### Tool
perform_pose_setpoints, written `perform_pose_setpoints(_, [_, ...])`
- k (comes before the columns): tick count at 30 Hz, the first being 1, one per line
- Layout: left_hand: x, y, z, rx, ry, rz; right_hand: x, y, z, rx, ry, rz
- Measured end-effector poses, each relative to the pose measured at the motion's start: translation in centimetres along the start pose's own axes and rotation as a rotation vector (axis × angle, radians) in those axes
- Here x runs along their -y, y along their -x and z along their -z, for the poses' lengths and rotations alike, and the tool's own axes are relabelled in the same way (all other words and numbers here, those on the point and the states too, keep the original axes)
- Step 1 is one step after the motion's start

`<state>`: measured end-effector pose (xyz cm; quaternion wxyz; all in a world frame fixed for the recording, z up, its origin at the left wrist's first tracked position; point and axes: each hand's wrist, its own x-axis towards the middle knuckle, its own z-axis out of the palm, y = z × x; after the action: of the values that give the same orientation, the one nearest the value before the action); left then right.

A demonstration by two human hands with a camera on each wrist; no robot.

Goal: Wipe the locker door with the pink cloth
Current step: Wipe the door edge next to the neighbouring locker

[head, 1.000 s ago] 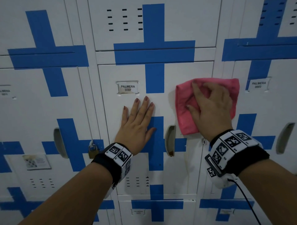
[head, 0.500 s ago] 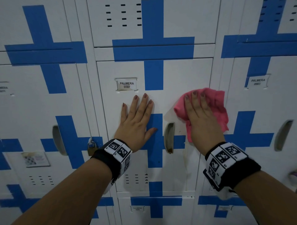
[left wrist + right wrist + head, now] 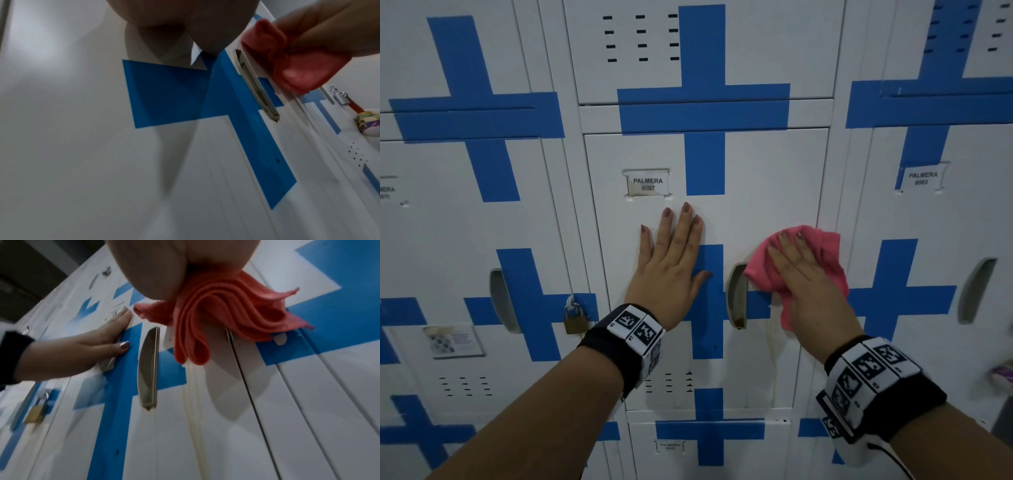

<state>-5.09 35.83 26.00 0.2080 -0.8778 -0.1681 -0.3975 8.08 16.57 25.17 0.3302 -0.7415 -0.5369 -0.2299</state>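
Head view first: white locker door [image 3: 763,164] dead centre, blue tape cross on it, little name tag [image 3: 648,183] reading PALMERA near the top. Left hand [image 3: 671,270] flat on the door just below that tag, fingers straight and spread, gripping nothing. Right hand [image 3: 803,284] pressing the pink cloth [image 3: 825,253] against the door's right side, just right of the recessed handle [image 3: 736,296]. Cloth all bunched up, not spread flat, poking out above and to the right of the fingers, with a tail hanging below the palm. Fingers laid over it fairly straight, more pushing than grabbing. Brass padlock [image 3: 575,320] on the next locker over to the left, well apart from both hands. Black wristbands with square printed markers on both wrists.

Left wrist view: mostly door and blue tape [image 3: 170,92], a bit blurry. Cloth [image 3: 296,71] at upper right, looking more coral-red here, rolled into fat folds under the right hand, right next to the handle.

Right wrist view: cloth [image 3: 226,308] front and centre, squashed between palm and door, folded into several looping layers, ribbed weave visible, frayed corners sticking out left and right. Yellowish drip streak [image 3: 193,402] on the door below it. Left hand [image 3: 86,347] off to the left, flat on the door, thumb on the blue tape.
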Motion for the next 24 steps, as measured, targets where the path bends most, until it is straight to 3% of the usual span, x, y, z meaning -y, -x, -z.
perform_pose_setpoints(2, [0.0, 0.1, -0.1, 0.002, 0.015, 0.001, 0.5, -0.6, 0.8, -0.153, -0.058, -0.021])
perform_pose_setpoints(4, [-0.1, 0.2, -0.3, 0.004, 0.030, 0.001, 1.0, -1.6, 1.5, -0.210, -0.096, -0.087])
perform_pose_setpoints(7, [0.0, 0.2, -0.6, -0.005, 0.026, -0.003, 1.2, -2.7, 1.1, -0.094, 0.000, -0.110])
perform_pose_setpoints(13, [0.0, 0.1, -0.7, -0.012, 0.018, -0.002, 0.4, -1.1, -0.7, 0.059, 0.139, 0.005])
perform_pose_setpoints(24, [-0.1, 0.0, -0.5, -0.010, 0.011, 0.003, -0.1, 2.0, -3.1, 0.160, 0.230, 0.039])
